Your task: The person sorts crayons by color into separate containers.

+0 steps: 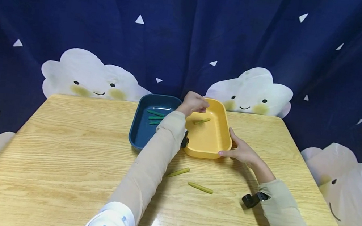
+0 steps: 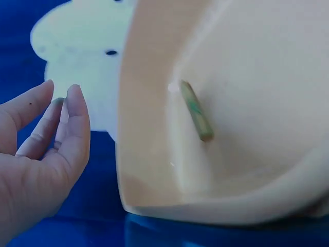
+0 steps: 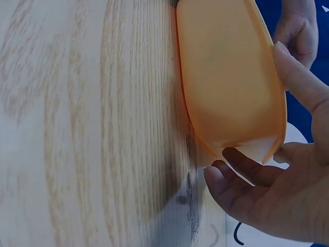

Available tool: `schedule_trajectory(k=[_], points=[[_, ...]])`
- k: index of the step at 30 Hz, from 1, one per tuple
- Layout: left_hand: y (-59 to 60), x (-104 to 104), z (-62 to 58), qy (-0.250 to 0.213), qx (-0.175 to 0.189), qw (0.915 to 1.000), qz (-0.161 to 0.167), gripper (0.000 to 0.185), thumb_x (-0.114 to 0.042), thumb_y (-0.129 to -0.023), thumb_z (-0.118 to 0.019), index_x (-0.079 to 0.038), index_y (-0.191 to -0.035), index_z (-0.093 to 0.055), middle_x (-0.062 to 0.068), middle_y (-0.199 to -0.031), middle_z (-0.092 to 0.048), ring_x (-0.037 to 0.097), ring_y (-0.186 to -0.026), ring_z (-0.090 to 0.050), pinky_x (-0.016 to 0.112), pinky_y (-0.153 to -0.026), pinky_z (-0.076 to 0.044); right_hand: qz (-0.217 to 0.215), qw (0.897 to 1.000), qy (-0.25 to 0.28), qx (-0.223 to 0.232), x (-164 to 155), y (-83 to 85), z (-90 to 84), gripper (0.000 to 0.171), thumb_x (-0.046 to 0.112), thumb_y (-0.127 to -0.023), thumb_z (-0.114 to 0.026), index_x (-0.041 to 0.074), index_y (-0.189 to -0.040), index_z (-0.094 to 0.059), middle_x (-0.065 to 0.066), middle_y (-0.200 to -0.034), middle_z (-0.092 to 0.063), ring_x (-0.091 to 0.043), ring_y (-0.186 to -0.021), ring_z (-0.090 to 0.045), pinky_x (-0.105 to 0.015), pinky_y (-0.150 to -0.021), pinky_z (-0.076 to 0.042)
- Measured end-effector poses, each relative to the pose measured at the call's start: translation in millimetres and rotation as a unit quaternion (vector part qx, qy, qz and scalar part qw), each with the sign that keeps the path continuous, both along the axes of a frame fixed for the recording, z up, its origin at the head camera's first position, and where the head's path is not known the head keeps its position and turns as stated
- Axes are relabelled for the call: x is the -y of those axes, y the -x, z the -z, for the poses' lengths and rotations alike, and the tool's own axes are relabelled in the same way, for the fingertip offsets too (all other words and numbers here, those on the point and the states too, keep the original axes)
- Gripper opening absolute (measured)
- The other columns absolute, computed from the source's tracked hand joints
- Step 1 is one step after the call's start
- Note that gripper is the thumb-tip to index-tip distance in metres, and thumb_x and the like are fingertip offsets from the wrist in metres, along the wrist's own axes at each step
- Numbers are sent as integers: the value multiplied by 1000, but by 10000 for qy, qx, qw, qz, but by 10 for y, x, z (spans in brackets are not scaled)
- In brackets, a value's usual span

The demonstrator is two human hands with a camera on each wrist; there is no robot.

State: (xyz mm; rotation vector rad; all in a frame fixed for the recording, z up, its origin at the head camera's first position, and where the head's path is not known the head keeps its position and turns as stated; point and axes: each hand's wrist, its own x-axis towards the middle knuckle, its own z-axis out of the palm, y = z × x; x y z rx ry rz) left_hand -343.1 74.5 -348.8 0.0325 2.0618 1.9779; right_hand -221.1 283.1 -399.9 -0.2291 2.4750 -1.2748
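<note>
My left hand (image 1: 194,103) hovers over the far left side of the yellow bin (image 1: 203,142). In the left wrist view its fingers (image 2: 77,118) are loosely bent, with nothing between them. One yellow crayon-like stick (image 1: 202,121) lies on that bin's floor. At the bin's near right corner, my right hand (image 1: 245,152) grips the edge. The right wrist view shows the thumb (image 3: 298,77) against the rim and the other fingers (image 3: 241,190) bent at the bin's end. Two more yellow sticks, one angled (image 1: 178,172) and another farther right (image 1: 200,187), lie on the table before the bin.
A dark blue bin (image 1: 138,132) stands left of the yellow one, with several green sticks (image 1: 157,118) inside, partly hidden by my left arm. Both bins sit near the far edge of the wooden table (image 1: 66,153). Behind hangs a dark blue curtain (image 1: 175,36) with clouds.
</note>
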Motion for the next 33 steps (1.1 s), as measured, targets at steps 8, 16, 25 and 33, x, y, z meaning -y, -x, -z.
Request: schedule_trajectory(k=[8,16,25,33], points=[[-232,48,-153,-67,-508,9977,448,24,2,-81,-65,12,-103,-62,14,-82,-63,18,-63,-60,26,-63,-53,4,10000,18,3,-8,18,11,106,22,-79,-72,8,-145,10,-28,-144,-19,-40,-128,-26,-54,-102,-20],[-571,230,-220,-25,-962,9925,750,28,-1,-82,-65,8,-108,-61,17,-83,-65,18,-64,-60,28,-62,-53,-117,9997,197,-31,0,-2,10,107,24,-79,-72,9,-144,11,-30,-139,-28,-39,-123,-35,-50,-97,-31],[-913,433,-196,140,-1475,9833,1055,24,-3,-82,-66,6,-103,-62,20,-79,-65,28,-67,-62,31,-59,-53,-67,9998,188,88,1,-19,5,108,26,-79,-72,12,-144,12,-27,-140,-29,-38,-121,-37,-47,-93,-36],[-1180,622,-144,421,-1900,9746,1106,24,-6,-82,-67,4,-103,-64,12,-73,-65,27,-62,-62,35,-58,-53,-52,9989,441,177,-21,-16,10,108,23,-78,-73,14,-144,12,-27,-135,-36,-34,-111,-46,-39,-75,-45]])
